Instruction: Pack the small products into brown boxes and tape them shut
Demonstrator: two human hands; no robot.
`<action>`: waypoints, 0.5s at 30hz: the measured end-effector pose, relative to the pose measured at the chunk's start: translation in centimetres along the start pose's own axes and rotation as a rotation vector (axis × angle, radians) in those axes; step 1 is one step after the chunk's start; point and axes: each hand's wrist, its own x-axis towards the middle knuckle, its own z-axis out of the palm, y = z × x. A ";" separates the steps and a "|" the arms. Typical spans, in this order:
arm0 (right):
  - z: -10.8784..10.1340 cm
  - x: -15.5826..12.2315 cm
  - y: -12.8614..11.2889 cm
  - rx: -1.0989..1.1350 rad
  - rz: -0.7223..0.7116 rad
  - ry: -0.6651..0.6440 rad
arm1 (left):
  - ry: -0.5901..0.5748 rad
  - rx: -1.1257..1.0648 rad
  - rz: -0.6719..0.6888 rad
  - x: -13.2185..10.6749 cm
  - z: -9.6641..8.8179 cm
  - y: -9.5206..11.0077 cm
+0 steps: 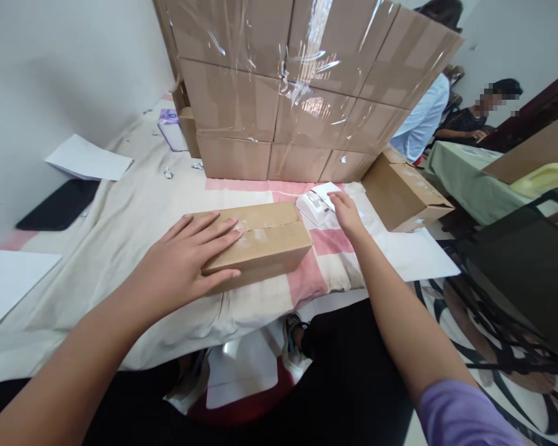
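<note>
A closed brown cardboard box lies on the cloth-covered table in front of me, with clear tape along its top seam. My left hand rests on its left end, fingers spread flat over the top and the thumb along the near side. Beyond the box's right end, my right hand has its fingertips closed at the edge of a small white paper piece. That piece overlaps a folded white item with a grey patch, whose kind I cannot make out.
A tall stack of taped cardboard boxes stands at the back. Another cardboard box sits to the right on white sheeting. At left lie a dark flat object and white papers. Other people sit behind, at the right.
</note>
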 end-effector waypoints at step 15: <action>1.6 0.9 1.6 -0.075 0.280 -0.109 | -0.007 -0.071 0.021 -0.3 -0.3 -1.4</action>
